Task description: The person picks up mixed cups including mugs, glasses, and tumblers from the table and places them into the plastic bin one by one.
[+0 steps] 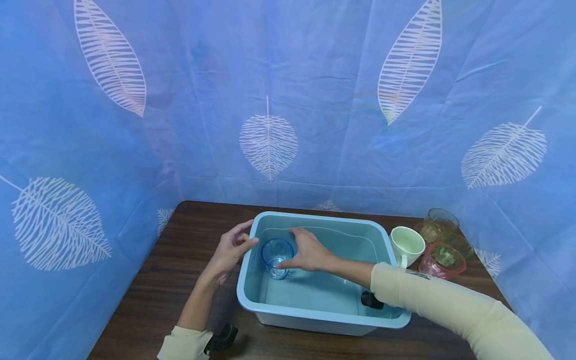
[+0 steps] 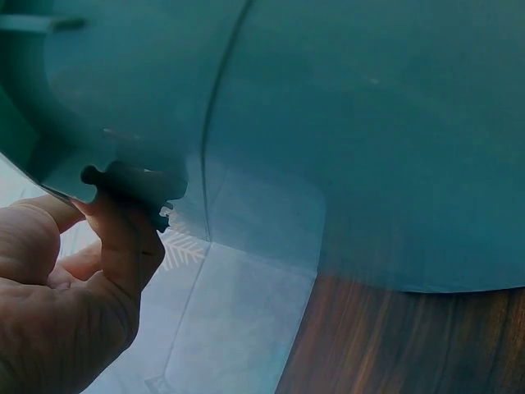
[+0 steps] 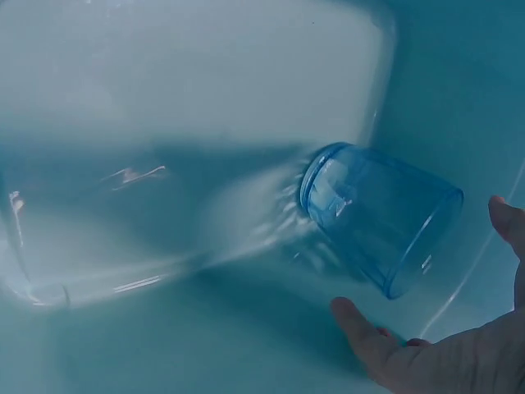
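Observation:
A light blue plastic basin [image 1: 324,316] stands on the table. Inside it, near the left end, is a clear blue cup [image 1: 273,257] with its mouth facing up. My right hand [image 1: 310,252] reaches into the basin, thumb and fingers spread on either side of the cup. In the right wrist view a gap shows between the fingertips [image 3: 346,316] and the cup [image 3: 369,213]. My left hand [image 1: 227,252] is at the basin's left rim; the left wrist view shows its bent fingers [image 2: 115,246] gripping the edge.
Right of the basin stand a pale green mug [image 1: 407,243], a clear red cup [image 1: 443,265] and a clear yellowish cup [image 1: 441,225], close together. They are on a dark wooden table [image 1: 202,220]. A blue leaf-patterned cloth [image 1: 324,100] hangs behind and beside it.

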{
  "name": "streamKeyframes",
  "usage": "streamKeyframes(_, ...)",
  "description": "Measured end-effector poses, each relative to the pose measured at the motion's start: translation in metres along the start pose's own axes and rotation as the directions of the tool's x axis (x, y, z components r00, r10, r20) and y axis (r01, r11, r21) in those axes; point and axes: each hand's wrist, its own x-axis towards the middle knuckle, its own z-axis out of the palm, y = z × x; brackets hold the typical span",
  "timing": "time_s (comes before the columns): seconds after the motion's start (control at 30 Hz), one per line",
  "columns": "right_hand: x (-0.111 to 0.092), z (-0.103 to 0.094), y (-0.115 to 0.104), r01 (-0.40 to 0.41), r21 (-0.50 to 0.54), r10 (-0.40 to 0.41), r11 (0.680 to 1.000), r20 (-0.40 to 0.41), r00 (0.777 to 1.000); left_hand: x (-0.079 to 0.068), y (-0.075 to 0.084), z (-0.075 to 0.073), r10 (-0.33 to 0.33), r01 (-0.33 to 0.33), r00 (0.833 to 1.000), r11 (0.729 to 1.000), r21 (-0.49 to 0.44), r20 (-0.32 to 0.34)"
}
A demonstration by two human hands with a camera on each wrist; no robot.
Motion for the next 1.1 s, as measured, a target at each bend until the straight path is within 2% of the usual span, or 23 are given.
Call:
streamKeyframes(0.2,-0.006,-0.013,0.004,0.011,0.025,-0.011,1.0,0.011,1.0,0.0,0.001,0.001,-0.003,0.003,1.0,1.0,0.003,-0.008)
streamKeyframes(0.6,-0.022,-0.037,0.014,0.159,0.096,-0.165,0.982,0.049,0.985,-0.002,0.002,0.001,-0.018,0.018,1.0,1.0,-0.007,-0.021)
streamKeyframes(0.83,-0.029,-0.056,0.017,0.16,0.219,-0.178,0.962,0.061,0.982,-0.003,0.001,0.002,-0.015,0.014,1.0,1.0,-0.015,-0.021)
streamKeyframes(1.1,-0.036,-0.082,0.014,0.184,0.218,-0.204,0.958,0.072,0.976,-0.002,0.004,0.003,-0.021,0.021,1.0,1.0,-0.007,-0.016)
